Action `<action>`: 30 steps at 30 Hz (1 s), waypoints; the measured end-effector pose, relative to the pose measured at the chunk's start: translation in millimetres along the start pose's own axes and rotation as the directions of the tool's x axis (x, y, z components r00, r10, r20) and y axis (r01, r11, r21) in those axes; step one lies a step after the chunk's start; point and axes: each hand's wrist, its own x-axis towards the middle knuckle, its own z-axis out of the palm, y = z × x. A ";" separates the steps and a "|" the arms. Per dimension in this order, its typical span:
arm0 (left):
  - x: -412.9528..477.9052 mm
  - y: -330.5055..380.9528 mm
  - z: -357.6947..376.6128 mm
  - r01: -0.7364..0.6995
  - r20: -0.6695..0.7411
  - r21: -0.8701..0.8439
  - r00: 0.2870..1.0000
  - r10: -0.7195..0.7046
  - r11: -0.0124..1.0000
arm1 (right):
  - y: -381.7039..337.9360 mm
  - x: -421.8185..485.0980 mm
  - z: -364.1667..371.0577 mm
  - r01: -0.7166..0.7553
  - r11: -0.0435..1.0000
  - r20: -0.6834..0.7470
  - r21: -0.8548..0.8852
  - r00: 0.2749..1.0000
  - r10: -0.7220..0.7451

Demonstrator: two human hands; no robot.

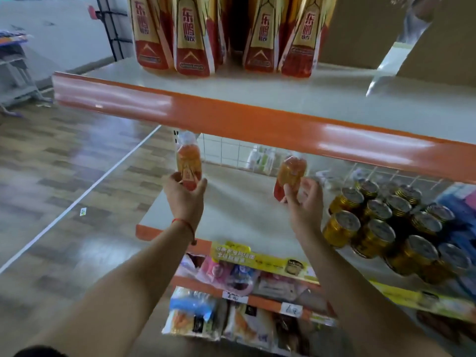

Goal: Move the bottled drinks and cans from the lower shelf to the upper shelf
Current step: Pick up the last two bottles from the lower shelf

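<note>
Nearest, under both forearms: snack packets (193, 313) on tiers behind orange rails, with a yellow label strip (257, 258) along the front edge of the lower shelf (239, 210). Round the left wrist, a red string (184, 224).

Further out, hands well apart, each clamped on one drink. Left hand (184, 194) curled round the base of the left bottle (188, 161), held upright, its cap just under the orange rail (231, 117) above. Right hand (304, 199) pinching the right bottle (289, 176) between thumb and fingers, tilted, top also close under that rail. Both bottles lifted off the lower shelf. Between the hands, bare shelf surface; left of the left hand, the shelf end and open wooden floor (64, 176).

Just right of the right hand, gold cans (376, 228) packed in rows on the lower shelf: about eleven tops countable, far ones blurred.

Above and beyond the hands, the upper shelf (257, 91), wide bare surface behind its rail. At its back, four standing bottles (193, 34) in front, two pairs with a dark gap between; any behind hidden.
</note>
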 end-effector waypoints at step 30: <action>85.8 -32.0 56.1 0.172 0.033 0.081 0.984 -0.175 0.982 | 43.8 88.4 46.5 -0.340 0.924 0.082 -0.175 0.930 0.358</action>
